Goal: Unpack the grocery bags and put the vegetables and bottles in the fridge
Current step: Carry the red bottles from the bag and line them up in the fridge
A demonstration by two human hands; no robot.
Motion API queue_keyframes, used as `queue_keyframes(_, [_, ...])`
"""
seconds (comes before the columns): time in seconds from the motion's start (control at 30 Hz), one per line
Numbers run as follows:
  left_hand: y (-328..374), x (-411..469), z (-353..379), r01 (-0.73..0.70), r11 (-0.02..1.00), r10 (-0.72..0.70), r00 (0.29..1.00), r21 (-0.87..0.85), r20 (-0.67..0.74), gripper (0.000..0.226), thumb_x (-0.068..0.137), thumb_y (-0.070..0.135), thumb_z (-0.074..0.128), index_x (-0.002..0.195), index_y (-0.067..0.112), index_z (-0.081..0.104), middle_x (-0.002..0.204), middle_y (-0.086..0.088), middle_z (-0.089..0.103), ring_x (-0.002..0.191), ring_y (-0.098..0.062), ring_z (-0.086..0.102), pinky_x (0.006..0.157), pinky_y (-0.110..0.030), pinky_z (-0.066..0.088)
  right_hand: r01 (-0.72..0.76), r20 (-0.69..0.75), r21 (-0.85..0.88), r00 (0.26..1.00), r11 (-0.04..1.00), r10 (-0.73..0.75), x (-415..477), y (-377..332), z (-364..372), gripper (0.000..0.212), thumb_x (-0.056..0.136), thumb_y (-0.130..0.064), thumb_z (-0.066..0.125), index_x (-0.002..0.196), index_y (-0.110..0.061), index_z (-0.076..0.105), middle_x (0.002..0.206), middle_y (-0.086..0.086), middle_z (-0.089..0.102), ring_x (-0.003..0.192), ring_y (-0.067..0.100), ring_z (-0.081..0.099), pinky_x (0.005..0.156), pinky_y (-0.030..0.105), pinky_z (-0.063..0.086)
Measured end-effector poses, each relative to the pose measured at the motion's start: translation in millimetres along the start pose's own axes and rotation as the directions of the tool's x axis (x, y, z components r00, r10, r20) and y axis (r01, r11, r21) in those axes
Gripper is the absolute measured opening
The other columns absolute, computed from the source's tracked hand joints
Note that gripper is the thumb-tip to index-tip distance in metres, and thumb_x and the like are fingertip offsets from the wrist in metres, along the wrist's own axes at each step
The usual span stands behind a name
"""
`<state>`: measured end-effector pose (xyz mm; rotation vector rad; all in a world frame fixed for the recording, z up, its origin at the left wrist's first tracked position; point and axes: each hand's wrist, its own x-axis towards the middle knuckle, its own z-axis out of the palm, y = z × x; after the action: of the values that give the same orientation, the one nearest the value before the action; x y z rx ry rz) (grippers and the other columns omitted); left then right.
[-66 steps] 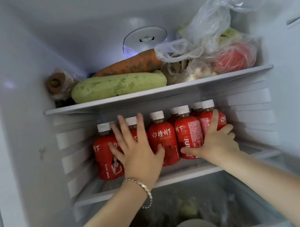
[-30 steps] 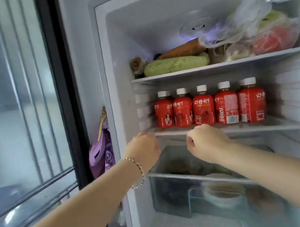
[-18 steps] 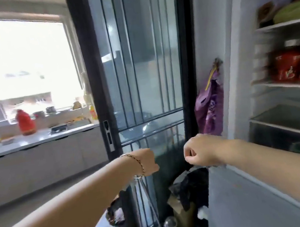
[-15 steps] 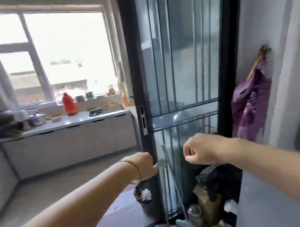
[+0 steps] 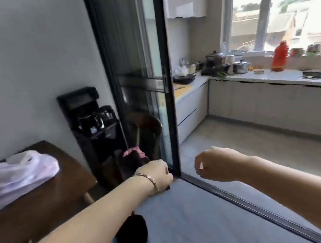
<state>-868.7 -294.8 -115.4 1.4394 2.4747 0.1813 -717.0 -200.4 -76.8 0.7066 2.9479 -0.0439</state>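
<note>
A translucent pinkish-white plastic grocery bag (image 5: pixel 13 176) lies on a dark wooden table (image 5: pixel 43 207) at the left. The fridge is out of view. My left hand (image 5: pixel 159 173), with a bracelet at the wrist, hangs in the air to the right of the table, fingers curled under and holding nothing. About a hand's width to its right, my right hand (image 5: pixel 216 165) is a loose fist, also holding nothing. Both are well short of the bag.
A black-framed glass sliding door (image 5: pixel 137 72) stands ahead, its floor track (image 5: pixel 251 207) running to the lower right. A black water dispenser with a kettle (image 5: pixel 90 119) and a dark chair (image 5: pixel 148 131) stand by the wall. The kitchen counter (image 5: pixel 274 78) carries pots and a red flask (image 5: pixel 279 56).
My hands have left the red bottles on the fridge shelf and curled up. My view has swung left from the fridge, past the glass door, to the table with the bag.
</note>
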Motion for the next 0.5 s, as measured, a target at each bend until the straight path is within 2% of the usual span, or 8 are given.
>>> queue_keyframes(0.1, [-106.5, -18.8, -12.6, 0.171, 0.984, -0.171, 0.985, -0.055, 0.004, 0.018, 0.087, 0.03, 0.046, 0.084, 0.021, 0.062, 0.089, -0.001, 0.063, 0.089, -0.026, 0.063, 0.068, -0.025, 0.042, 0.126, 0.067, 0.074, 0.989, 0.989, -0.131, 74.9, -85.6, 4.1, 0.028, 0.095, -0.024, 0.041, 0.108, -0.013, 0.064, 0.108, 0.007, 0.065, 0.099, 0.027, 0.06, 0.083, 0.032, 0.049])
queue_keyframes(0.17, [-167.4, -30.3, -17.5, 0.286, 0.954, -0.287, 0.958, -0.094, -0.002, 0.021, 0.087, 0.029, 0.045, 0.088, 0.019, 0.064, 0.094, -0.001, 0.065, 0.09, -0.026, 0.062, 0.071, -0.027, 0.044, 0.22, 0.115, 0.099, 0.966, 0.97, -0.231, 117.8, -138.9, 6.6, 0.026, 0.096, -0.024, 0.042, 0.105, -0.012, 0.063, 0.105, 0.008, 0.064, 0.1, 0.028, 0.059, 0.08, 0.031, 0.046])
queue_keyframes(0.27, [-241.5, -43.5, -23.3, 0.426, 0.891, -0.438, 0.898, -0.156, -0.049, 0.02, 0.085, 0.024, 0.043, 0.087, 0.021, 0.063, 0.095, -0.003, 0.063, 0.086, -0.027, 0.059, 0.073, -0.029, 0.044, 0.326, 0.129, 0.086, 0.933, 0.941, -0.335, 175.0, -210.3, 14.4, 0.02, 0.093, -0.018, 0.041, 0.081, -0.016, 0.058, 0.084, 0.003, 0.059, 0.084, 0.028, 0.056, 0.068, 0.028, 0.04])
queue_keyframes(0.3, [-264.1, -46.2, -24.5, 0.467, 0.867, -0.483, 0.873, -0.174, -0.067, 0.02, 0.085, 0.022, 0.042, 0.086, 0.02, 0.062, 0.096, -0.004, 0.064, 0.086, -0.028, 0.058, 0.075, -0.03, 0.045, 0.347, 0.118, 0.092, 0.927, 0.933, -0.356, 192.8, -231.5, 16.4, 0.018, 0.091, -0.018, 0.042, 0.08, -0.016, 0.057, 0.084, 0.002, 0.06, 0.08, 0.026, 0.055, 0.067, 0.028, 0.041])
queue_keyframes(0.4, [-328.7, -49.1, -24.3, 0.557, 0.798, -0.588, 0.803, -0.23, -0.095, 0.021, 0.083, 0.019, 0.041, 0.082, 0.019, 0.063, 0.093, -0.002, 0.066, 0.087, -0.027, 0.061, 0.079, -0.032, 0.048, 0.395, 0.091, 0.132, 0.909, 0.909, -0.408, 245.9, -287.1, 23.6, 0.021, 0.091, -0.022, 0.043, 0.096, -0.018, 0.064, 0.095, 0.003, 0.063, 0.084, 0.026, 0.058, 0.07, 0.03, 0.045])
queue_keyframes(0.5, [-390.9, -39.1, -25.2, 0.608, 0.751, -0.647, 0.755, -0.257, -0.106, 0.019, 0.084, 0.022, 0.043, 0.08, 0.024, 0.061, 0.094, 0.002, 0.067, 0.091, -0.025, 0.062, 0.078, -0.031, 0.048, 0.456, 0.066, 0.156, 0.88, 0.876, -0.47, 306.7, -329.8, 35.8, 0.022, 0.089, -0.024, 0.043, 0.092, -0.019, 0.064, 0.088, -0.001, 0.06, 0.08, 0.022, 0.058, 0.07, 0.032, 0.049])
